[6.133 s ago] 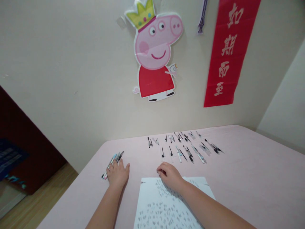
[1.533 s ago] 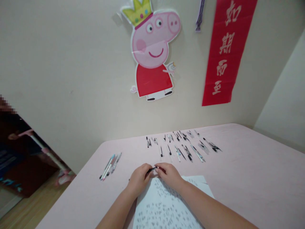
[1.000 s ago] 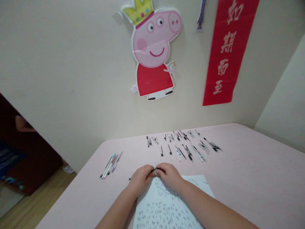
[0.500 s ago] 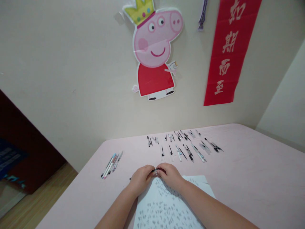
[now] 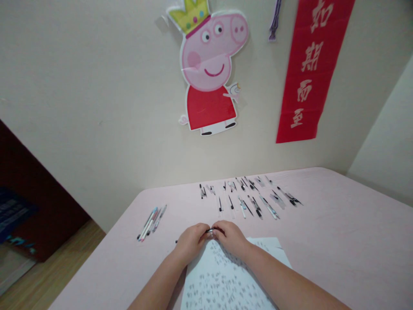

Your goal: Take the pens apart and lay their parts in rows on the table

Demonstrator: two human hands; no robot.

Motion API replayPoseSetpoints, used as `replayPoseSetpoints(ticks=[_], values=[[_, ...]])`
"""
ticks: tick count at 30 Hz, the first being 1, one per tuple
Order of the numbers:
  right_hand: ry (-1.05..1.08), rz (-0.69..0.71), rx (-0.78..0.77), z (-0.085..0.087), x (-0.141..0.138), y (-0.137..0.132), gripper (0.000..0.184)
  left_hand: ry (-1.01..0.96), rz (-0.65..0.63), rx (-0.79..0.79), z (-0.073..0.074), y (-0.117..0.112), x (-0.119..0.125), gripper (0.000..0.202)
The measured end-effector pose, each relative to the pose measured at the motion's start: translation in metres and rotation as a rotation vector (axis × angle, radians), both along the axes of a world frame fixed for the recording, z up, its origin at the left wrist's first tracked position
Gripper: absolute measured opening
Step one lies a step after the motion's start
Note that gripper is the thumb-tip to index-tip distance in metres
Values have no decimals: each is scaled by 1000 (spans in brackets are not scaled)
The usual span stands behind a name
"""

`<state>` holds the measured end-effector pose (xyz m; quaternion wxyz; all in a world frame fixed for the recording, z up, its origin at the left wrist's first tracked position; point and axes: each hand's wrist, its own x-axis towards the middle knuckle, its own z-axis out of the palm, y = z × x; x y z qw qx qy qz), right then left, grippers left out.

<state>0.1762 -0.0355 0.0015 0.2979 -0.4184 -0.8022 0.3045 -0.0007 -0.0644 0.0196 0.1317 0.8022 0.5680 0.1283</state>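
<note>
My left hand (image 5: 192,243) and my right hand (image 5: 232,238) meet over the top edge of a handwritten sheet of paper (image 5: 222,284). Both are closed, fingertips pinched around a pen (image 5: 210,230) with dark and clear parts. Only a short piece of it shows between the fingers; the rest is hidden in the hands. A small black tip (image 5: 176,242) sticks out beyond the left hand, and I cannot tell whether it belongs to the same pen.
A bunch of pens (image 5: 151,224) lies to the left on the pink tabletop (image 5: 338,241). Toward the wall, two rows of pen parts (image 5: 256,207) are spread out: caps, refills and barrels. A pig cutout (image 5: 209,73) and a red banner (image 5: 306,82) hang on the wall.
The hands stay in place. Between the fingertips, the visible piece of the pen has shifted slightly.
</note>
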Motion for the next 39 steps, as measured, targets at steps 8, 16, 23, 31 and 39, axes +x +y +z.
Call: replayPoseSetpoints(ticks=[8, 16, 23, 31, 39], values=[[2, 2, -8, 1, 0, 1, 19, 21, 4, -2, -1, 1, 0, 20], [24, 2, -31, 0, 0, 0, 19, 4, -3, 3, 3, 1, -1, 23], [83, -15, -39, -4, 0, 2, 17, -148, -12, -4, 2, 0, -1, 27], [116, -186, -13, -7, 3, 10, 17, -184, 144, 63, -7, 5, -10, 28], [-85, -196, 106, -2, 5, 5, 10, -217, 141, 112, -9, 8, -11, 11]])
